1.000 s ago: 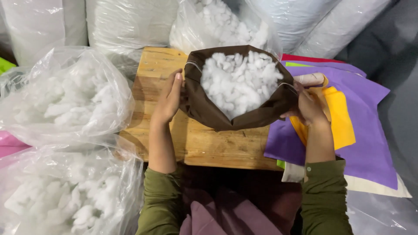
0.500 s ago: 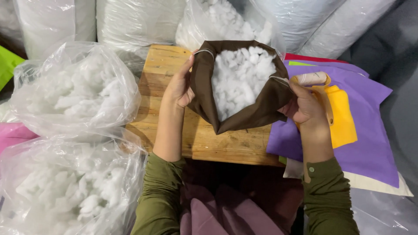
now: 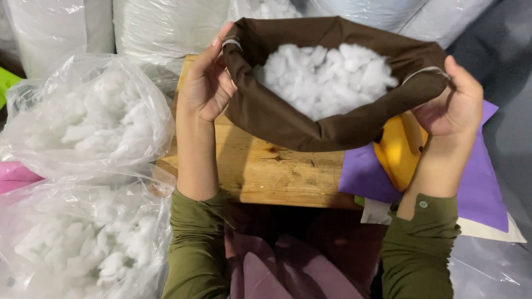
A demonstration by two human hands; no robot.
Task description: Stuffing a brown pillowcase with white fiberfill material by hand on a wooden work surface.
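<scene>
Clear bags (image 3: 83,119) of white stuffing sit at the left. The left hand (image 3: 204,83) pinches the brown cover (image 3: 293,119) at its left edge, fingers clamped on the cloth; the right hand (image 3: 455,102) grips the right edge, stretching the mouth wide so the filling (image 3: 324,77) shows. The cover hangs above a wooden board (image 3: 266,171); coloured cloths (image 3: 360,174) lie right, big white sacks (image 3: 155,27) far behind.

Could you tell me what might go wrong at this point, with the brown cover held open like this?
The white stuffing is heaped near the rim of the brown cover, so clumps may spill onto the wooden board. Only the left hand and right hand grip the edges, so one side might slip.
</scene>
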